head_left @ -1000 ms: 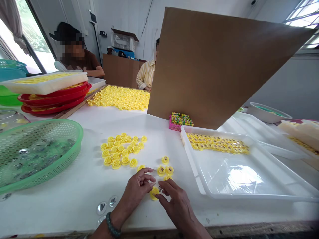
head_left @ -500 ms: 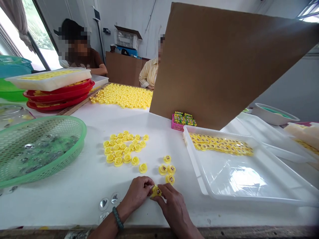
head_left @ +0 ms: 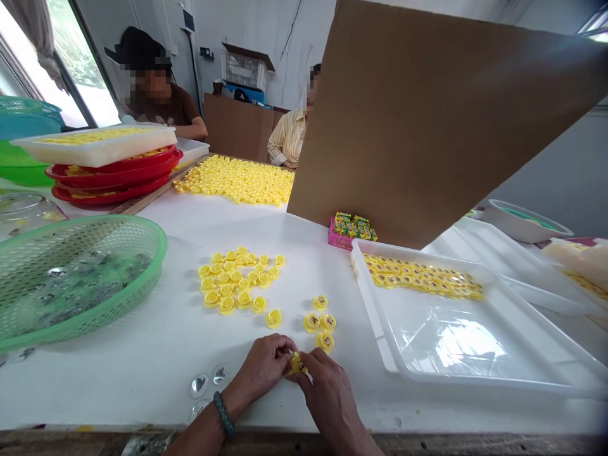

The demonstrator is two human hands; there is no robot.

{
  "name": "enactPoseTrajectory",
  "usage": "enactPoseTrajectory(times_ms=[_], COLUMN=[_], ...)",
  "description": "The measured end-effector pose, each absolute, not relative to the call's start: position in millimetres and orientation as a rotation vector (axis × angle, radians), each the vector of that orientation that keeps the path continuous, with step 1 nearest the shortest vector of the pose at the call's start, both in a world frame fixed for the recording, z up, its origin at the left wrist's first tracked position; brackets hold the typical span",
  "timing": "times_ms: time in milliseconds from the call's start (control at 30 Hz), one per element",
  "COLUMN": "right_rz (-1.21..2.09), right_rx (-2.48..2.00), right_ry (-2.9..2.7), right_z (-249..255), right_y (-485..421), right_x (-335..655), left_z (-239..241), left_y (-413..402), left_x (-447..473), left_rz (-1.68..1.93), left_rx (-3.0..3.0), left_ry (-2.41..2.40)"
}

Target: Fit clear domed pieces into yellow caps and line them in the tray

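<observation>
Between the fingertips of both hands is a small round yellow plastic piece [head_left: 297, 363] with a dark picture on its face. My left hand [head_left: 266, 367], a beaded bracelet on its wrist, pinches it from the left. Thumb and fingers of my right hand [head_left: 327, 386] close on its right side. Just beyond lie several matching pieces with pictures [head_left: 325, 322]. Farther left sits a loose cluster of plain yellow pieces [head_left: 236, 278]. Clear round domes [head_left: 199, 384] rest on the table left of my left wrist.
A green mesh basket [head_left: 159, 253] with clear domes stands left. At right is a white tray [head_left: 387, 354] holding rows of yellow pieces. A cardboard sheet [head_left: 427, 126] rises behind a pink basket [head_left: 339, 239]. Red trays [head_left: 156, 180] are stacked back left. Two people sit across the table.
The yellow piece has tilted slightly between my fingers, both hands staying almost in place. The camera view has shifted a little.
</observation>
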State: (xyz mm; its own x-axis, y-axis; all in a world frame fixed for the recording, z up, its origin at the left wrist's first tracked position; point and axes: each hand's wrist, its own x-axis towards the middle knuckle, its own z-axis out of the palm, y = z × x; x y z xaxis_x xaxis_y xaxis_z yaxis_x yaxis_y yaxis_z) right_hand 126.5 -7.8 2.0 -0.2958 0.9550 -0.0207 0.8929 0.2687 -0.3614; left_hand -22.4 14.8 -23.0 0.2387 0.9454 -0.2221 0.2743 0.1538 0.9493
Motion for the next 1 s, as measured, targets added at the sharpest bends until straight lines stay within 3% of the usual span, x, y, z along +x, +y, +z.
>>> enactPoseTrajectory(times_ms=[600,1000], right_rz=[0.667,0.828], right_rx=[-1.481,-1.350], right_ry=[-2.461,-1.815], right_z=[9.4,5.6], right_y=[13.6,1.5], right_x=[130.3,148.9], left_z=[-26.9,-23.1], left_y=[10.2,9.4], left_x=[-20.8,-20.5], left_rz=[0.797,0.839], left_rx=[1.204,1.168], left_ry=[1.329,1.468])
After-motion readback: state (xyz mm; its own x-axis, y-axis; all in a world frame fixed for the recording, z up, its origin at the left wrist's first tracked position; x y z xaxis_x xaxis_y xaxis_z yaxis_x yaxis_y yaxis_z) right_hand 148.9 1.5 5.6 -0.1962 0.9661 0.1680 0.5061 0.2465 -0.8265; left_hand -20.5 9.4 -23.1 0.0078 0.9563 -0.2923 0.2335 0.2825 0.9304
